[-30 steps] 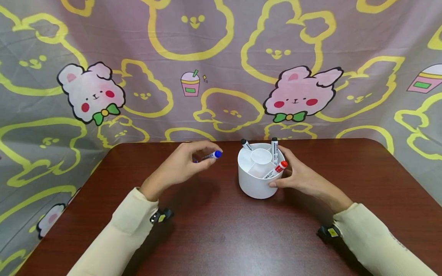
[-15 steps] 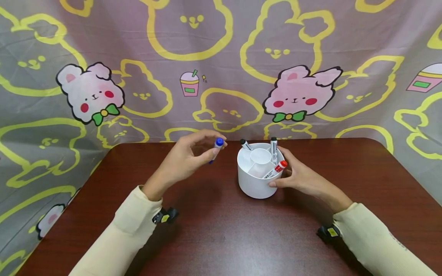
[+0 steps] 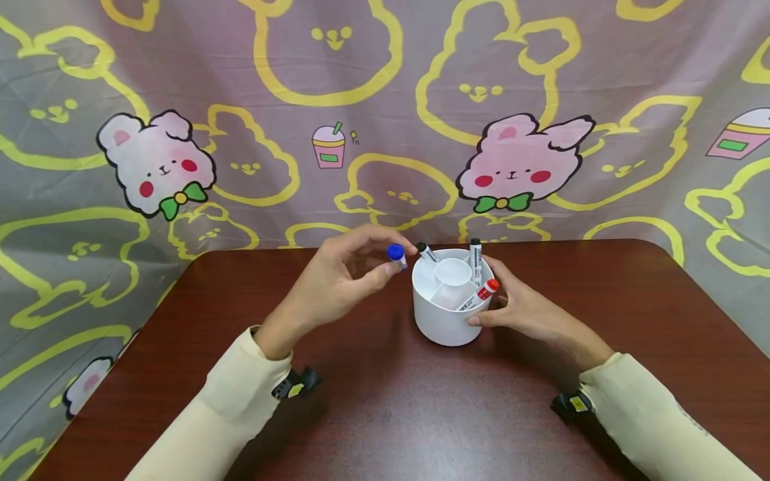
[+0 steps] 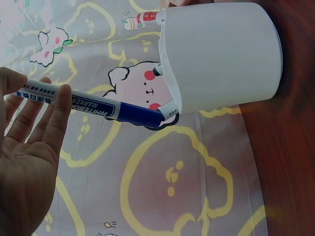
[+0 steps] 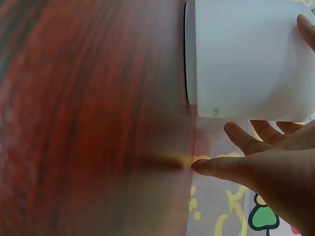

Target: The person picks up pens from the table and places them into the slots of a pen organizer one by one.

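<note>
My left hand pinches a blue whiteboard marker just left of a round white pen holder. In the left wrist view, the marker's blue end points to the holder's rim and overlaps a marker there; whether they touch, I cannot tell. My right hand holds the holder from its right side, thumb in front and fingers behind. Inside the divided holder lean a red marker at the front right, a black-ended marker at the back right and another black-ended marker at the back left.
The dark red-brown table carries the holder near its far edge. Behind it hangs a cloth printed with cartoon rabbits and yellow outlines. Black straps with cameras sit on both wrists.
The left hand has moved right toward the pen holder and swung the blue marker from nearly level to steeper, blue end up in the head view. The right hand and holder have stayed put.
</note>
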The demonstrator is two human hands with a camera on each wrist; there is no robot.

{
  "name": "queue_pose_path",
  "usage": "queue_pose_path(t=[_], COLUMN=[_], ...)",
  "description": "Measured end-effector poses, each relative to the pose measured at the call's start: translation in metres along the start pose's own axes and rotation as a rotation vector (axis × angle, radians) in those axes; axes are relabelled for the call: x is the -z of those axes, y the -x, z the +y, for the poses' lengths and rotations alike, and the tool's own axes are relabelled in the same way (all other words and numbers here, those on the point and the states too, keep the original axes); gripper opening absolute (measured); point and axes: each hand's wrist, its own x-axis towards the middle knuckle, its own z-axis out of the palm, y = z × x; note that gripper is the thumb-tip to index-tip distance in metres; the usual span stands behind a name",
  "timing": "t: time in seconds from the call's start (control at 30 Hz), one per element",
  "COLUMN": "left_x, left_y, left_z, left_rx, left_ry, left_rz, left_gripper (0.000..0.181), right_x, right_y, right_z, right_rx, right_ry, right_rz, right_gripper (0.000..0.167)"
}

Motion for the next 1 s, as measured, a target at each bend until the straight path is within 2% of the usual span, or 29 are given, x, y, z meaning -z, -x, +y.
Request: queue_pose_path(t=[0.23,0.37,0.53,0.77,1.0], left_x=[-0.007,-0.014,-0.023,-0.031,-0.035], left_y=[-0.004,-0.005,-0.007,-0.007,-0.009], left_z=[0.001,-0.003,-0.011,-0.023,-0.035], left_rx=[-0.021,-0.017,-0.004,0.046,0.071], left_ry=[0.045,0.043,0.005,-0.103,-0.133], left_rz=[-0.008,-0.039,-0.085,-0.136,-0.196], left_gripper=[0.029,0.029,0.028,0.029,0.027], right_x=[0.001,0.001,0.001,0.000,0.000], right_y=[0.000,0.000,0.000,-0.001,-0.001], right_z=[0.000,-0.001,-0.002,0.001,0.000], right_rx=[-0.018,-0.028,-0.027,-0.004,-0.006], right_ry=[0.005,-0.003,-0.006,0.008,0.013], right_rz=[0.005,0.004,-0.002,0.001,-0.003], right_gripper=[0.104,0.103,0.104,0.102,0.102])
